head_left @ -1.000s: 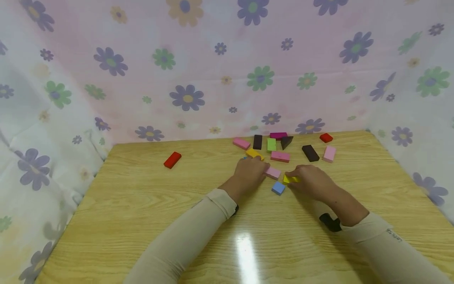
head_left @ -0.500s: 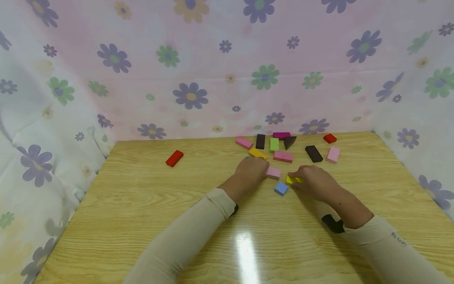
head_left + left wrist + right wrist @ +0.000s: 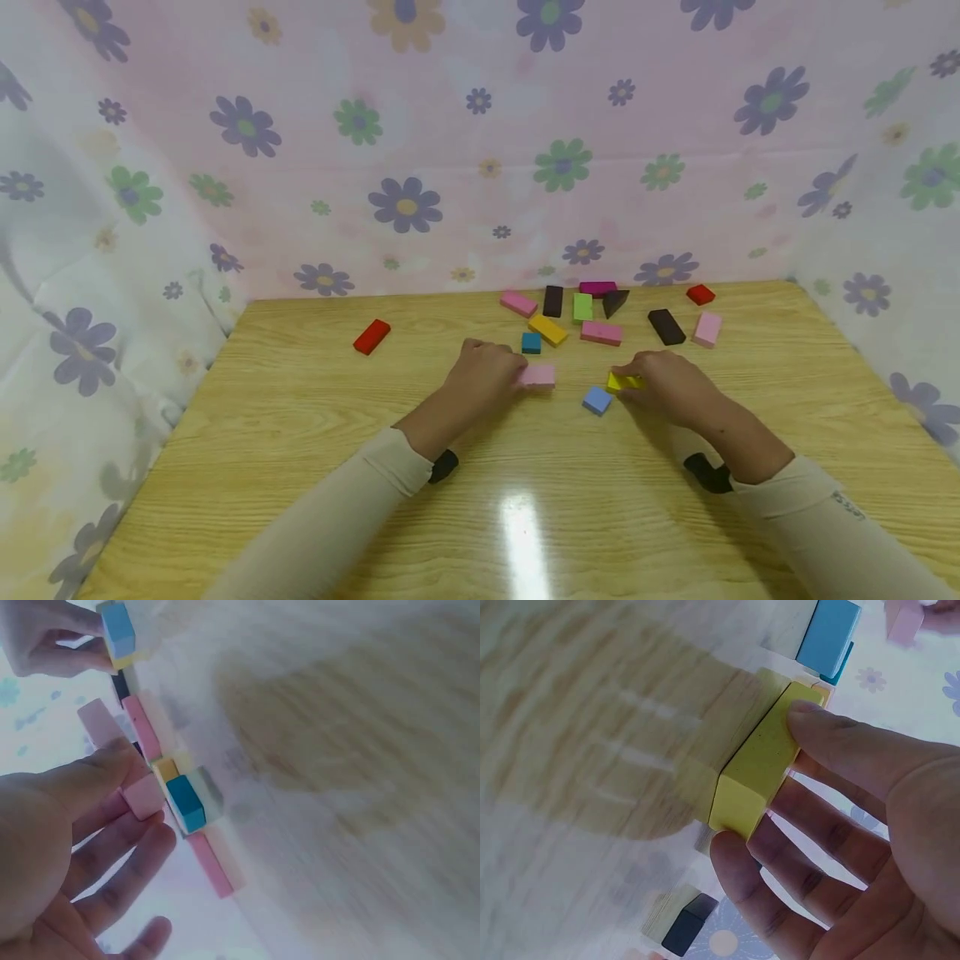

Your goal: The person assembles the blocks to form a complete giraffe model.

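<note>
My left hand (image 3: 483, 375) pinches a light pink block (image 3: 537, 377) between thumb and fingers; in the left wrist view the pink block (image 3: 142, 791) sticks out past the thumb on both sides. A yellow block (image 3: 624, 382) is pinched by my right hand (image 3: 671, 387). The right wrist view shows the thumb across the yellow block (image 3: 761, 765) and fingers on its far side. Between the hands lies a light blue block (image 3: 597, 401), close to the yellow one. Just beyond the left hand sit a teal block (image 3: 531, 343) and an orange-yellow block (image 3: 547, 330).
Toward the back are a pink block (image 3: 602, 333), a green block (image 3: 582, 308), a dark triangular block (image 3: 615, 302) and a magenta block (image 3: 597, 289). A dark block (image 3: 667, 327) lies at right. Alone at left is a red block (image 3: 372, 337). Floral cloth (image 3: 405, 150) borders the table.
My left hand has moved left with the light pink block, away from the yellow block, uncovering the teal block. My right hand stays nearly in place on the yellow block.
</note>
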A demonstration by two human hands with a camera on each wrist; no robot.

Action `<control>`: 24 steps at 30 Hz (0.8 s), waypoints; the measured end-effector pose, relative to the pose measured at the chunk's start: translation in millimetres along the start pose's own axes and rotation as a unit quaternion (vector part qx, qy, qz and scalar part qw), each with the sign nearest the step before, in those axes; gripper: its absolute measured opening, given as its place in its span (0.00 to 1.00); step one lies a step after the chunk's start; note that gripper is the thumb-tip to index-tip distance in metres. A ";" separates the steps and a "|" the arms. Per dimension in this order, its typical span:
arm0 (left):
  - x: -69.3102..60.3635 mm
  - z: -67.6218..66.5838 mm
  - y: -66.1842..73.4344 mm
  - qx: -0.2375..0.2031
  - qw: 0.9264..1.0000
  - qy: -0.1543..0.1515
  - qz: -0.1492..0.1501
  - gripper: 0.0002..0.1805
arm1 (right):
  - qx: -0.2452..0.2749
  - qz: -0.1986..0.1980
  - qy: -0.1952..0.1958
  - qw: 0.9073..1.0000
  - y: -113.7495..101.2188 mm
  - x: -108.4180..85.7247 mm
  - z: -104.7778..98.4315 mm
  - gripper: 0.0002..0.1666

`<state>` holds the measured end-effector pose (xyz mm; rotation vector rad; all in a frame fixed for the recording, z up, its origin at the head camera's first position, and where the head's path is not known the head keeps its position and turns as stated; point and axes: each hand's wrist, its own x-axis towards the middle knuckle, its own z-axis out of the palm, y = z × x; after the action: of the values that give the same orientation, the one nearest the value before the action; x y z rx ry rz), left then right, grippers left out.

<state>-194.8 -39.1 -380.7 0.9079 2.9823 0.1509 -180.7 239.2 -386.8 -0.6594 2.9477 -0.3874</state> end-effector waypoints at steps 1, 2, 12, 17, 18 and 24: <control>-5.8 0.0 -1.4 0.001 1.000 0.002 0.000 0.09 | -0.002 -0.001 0.002 1.000 0.4 -0.5 0.5 0.20; -11.7 -0.2 -2.5 0.002 1.000 0.005 0.001 0.09 | -0.003 -0.003 0.004 1.000 0.9 -0.8 0.9 0.20; -69.5 3.6 -13.1 -0.013 0.999 0.046 0.002 0.14 | -0.003 -0.006 -0.005 1.000 -0.9 -2.3 -0.1 0.20; -96.7 3.3 -17.1 -0.033 0.998 0.056 -0.017 0.16 | -0.021 -0.013 -0.017 1.000 -1.6 -3.0 -1.1 0.21; -101.8 3.3 -17.7 -0.033 0.997 0.060 -0.019 0.16 | -0.024 -0.012 -0.019 0.999 -1.6 -3.0 -1.2 0.22; -127.4 7.3 -18.5 -0.038 0.997 0.062 -0.018 0.17 | -0.032 -0.024 -0.017 0.999 -0.7 -4.3 -0.5 0.23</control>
<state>-98.9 -124.8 -390.9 0.8670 3.0788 0.3303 -176.6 240.5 -385.9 -0.7366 2.9271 -0.2848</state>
